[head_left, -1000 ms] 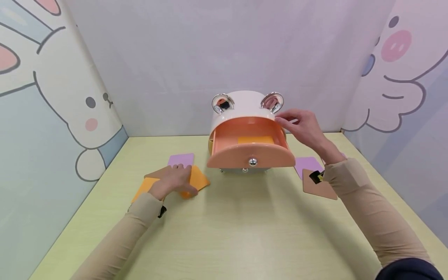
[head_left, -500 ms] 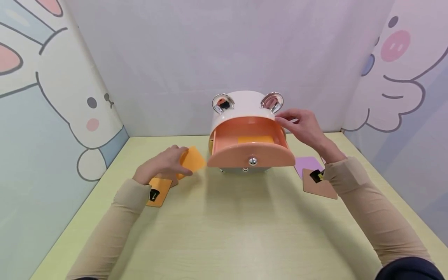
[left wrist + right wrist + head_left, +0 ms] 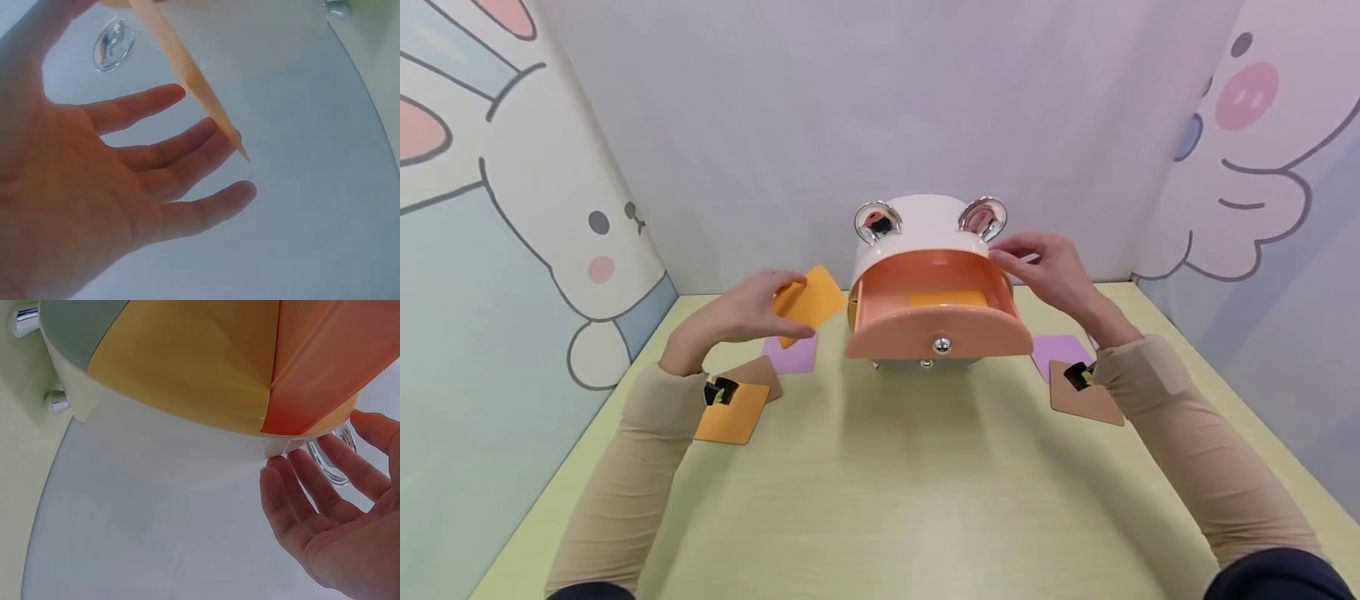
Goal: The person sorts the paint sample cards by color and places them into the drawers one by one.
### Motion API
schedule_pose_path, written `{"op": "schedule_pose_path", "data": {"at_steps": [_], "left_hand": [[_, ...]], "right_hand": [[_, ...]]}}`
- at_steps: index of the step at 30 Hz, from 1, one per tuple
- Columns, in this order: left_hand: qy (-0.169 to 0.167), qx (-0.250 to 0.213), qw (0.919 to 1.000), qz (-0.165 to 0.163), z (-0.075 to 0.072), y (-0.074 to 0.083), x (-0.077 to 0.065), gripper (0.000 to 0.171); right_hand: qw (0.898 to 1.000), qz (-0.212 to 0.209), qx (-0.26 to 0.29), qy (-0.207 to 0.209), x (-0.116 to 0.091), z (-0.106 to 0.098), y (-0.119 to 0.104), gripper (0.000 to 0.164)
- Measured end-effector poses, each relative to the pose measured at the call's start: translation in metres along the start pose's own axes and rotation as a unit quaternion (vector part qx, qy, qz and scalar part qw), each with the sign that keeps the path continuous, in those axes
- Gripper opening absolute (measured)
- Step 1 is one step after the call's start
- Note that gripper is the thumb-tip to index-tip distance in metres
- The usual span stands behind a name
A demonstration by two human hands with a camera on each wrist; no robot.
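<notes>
My left hand (image 3: 741,310) pinches an orange square card (image 3: 817,302) above the table, left of a small white cabinet (image 3: 925,215). In the left wrist view the card (image 3: 178,59) stands edge-on against the fingers. The cabinet has two shiny round ears, and its peach top drawer (image 3: 895,335) is pulled out. Another orange card (image 3: 947,298) lies inside that drawer. At the cabinet's upper right side, my right hand (image 3: 1052,277) touches the shell with its fingertips. The right wrist view shows its fingers (image 3: 337,506) lightly bent beside the white rim.
Left on the table lie a purple card (image 3: 792,357), a brown card (image 3: 767,377) and an orange card (image 3: 737,417), partly overlapping. To the right are a purple card (image 3: 1060,350) and a brown card (image 3: 1078,404). A pale wall (image 3: 760,150) stands behind.
My left hand has picked the orange card up from the left group and raised it away from me, uncovering the purple card. The right hand and the drawer have stayed in place.
</notes>
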State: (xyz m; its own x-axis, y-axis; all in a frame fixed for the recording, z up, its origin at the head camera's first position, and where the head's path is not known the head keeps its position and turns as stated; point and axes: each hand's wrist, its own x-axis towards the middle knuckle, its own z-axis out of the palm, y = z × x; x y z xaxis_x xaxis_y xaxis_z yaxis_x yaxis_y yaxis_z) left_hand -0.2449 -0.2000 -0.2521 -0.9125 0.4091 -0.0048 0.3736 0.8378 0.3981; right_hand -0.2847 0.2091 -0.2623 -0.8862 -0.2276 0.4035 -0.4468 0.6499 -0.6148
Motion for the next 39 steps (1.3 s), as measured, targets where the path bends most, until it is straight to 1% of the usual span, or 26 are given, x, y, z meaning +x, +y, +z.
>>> {"op": "schedule_pose_path", "data": {"at_steps": [6, 11, 15, 18, 22, 28, 32, 35, 39], "left_hand": [[0.029, -0.018, 0.9987, 0.039, -0.012, 0.011, 0.0, 0.074], [0.041, -0.025, 0.9973, 0.056, -0.019, 0.023, 0.003, 0.069], [0.053, -0.029, 0.9956, 0.072, -0.021, 0.035, 0.007, 0.07], [0.058, -0.034, 0.9938, 0.089, -0.022, 0.045, 0.011, 0.07], [0.062, -0.048, 0.9909, 0.109, -0.021, 0.056, 0.018, 0.07], [0.062, -0.063, 0.9887, 0.121, -0.02, 0.071, 0.027, 0.07], [0.059, -0.062, 0.9873, 0.134, -0.018, 0.079, 0.034, 0.07], [0.058, -0.052, 0.9858, 0.149, -0.016, 0.085, 0.04, 0.07], [0.055, -0.036, 0.9852, 0.158, -0.013, 0.092, 0.045, 0.071]], "right_hand": [[1.0, 0.002, 0.002, 0.001, 0.001, 0.0, 0.0, 0.035], [1.0, -0.006, 0.002, 0.004, 0.001, 0.0, 0.0, 0.034], [1.0, -0.021, 0.002, 0.011, 0.001, 0.0, 0.001, 0.029], [0.999, -0.029, 0.004, 0.014, 0.002, 0.001, 0.001, 0.027], [1.0, -0.027, 0.008, 0.012, 0.001, 0.002, 0.002, 0.028], [1.0, -0.018, 0.009, 0.011, 0.001, 0.002, 0.002, 0.029], [1.0, -0.018, 0.006, 0.012, 0.0, 0.001, 0.003, 0.029], [1.0, -0.02, 0.005, 0.01, -0.002, 0.001, 0.003, 0.03], [1.0, -0.019, 0.005, 0.008, -0.003, 0.0, 0.003, 0.031]]}}
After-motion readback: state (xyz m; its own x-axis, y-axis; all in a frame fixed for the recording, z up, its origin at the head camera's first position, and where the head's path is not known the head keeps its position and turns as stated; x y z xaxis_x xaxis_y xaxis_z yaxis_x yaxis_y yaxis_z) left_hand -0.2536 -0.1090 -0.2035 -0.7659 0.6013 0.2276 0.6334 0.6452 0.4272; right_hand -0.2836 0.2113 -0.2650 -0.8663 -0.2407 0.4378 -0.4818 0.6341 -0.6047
